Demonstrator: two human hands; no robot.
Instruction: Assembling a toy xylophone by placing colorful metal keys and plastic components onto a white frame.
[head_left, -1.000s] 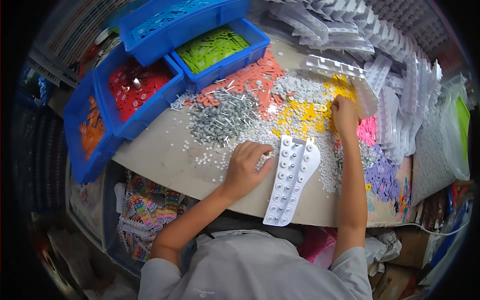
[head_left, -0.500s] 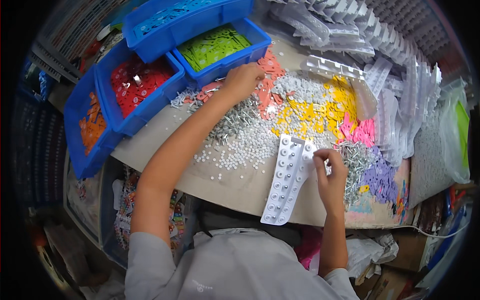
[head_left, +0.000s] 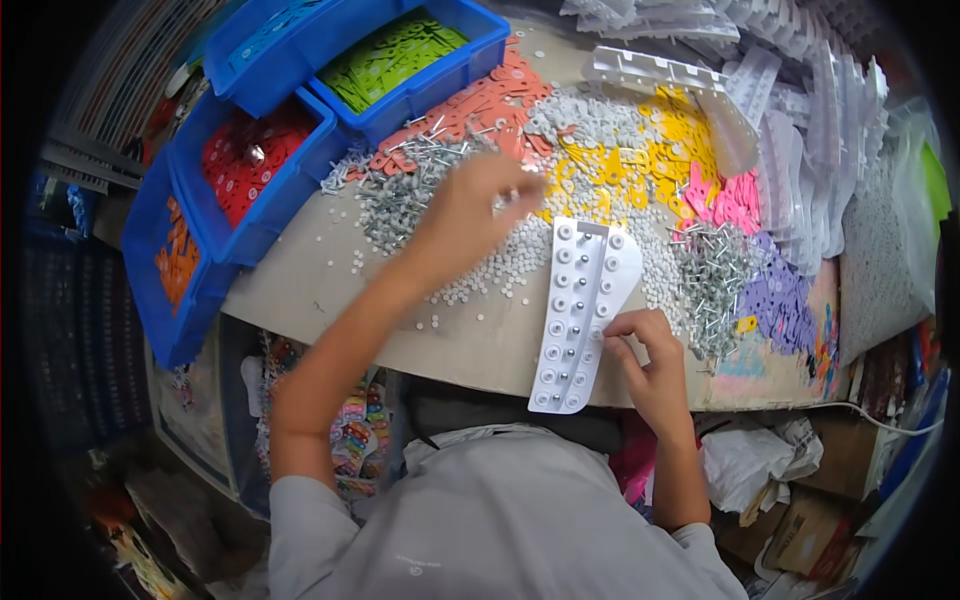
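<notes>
A white plastic holder (head_left: 577, 330) lies on the table in front of me. Small white rings line both its long sides, and a row of metal pins runs down its middle. My right hand (head_left: 650, 355) is closed in a pinch at the holder's right edge, beside one of the rings; whatever its fingertips grip is too small to name. Above the loose metal pins (head_left: 395, 200) and small white discs (head_left: 480, 275), my left hand (head_left: 475, 212) is smeared by motion. Its fingers point toward the holder's top end, and anything between them cannot be made out.
Blue bins (head_left: 345, 150) with green, blue, red and orange flat pieces stand at the far left. Coral pieces (head_left: 490, 100), yellow pieces (head_left: 670, 140), pink pieces (head_left: 722, 200) and purple pieces (head_left: 780, 300) lie in heaps. More white holders (head_left: 800, 170) are stacked at the right, near metal pins (head_left: 715, 285).
My left hand has come back from the coral pieces by the green bin, nearer and rightward toward the holder. My right hand has moved down along the holder's right edge.
</notes>
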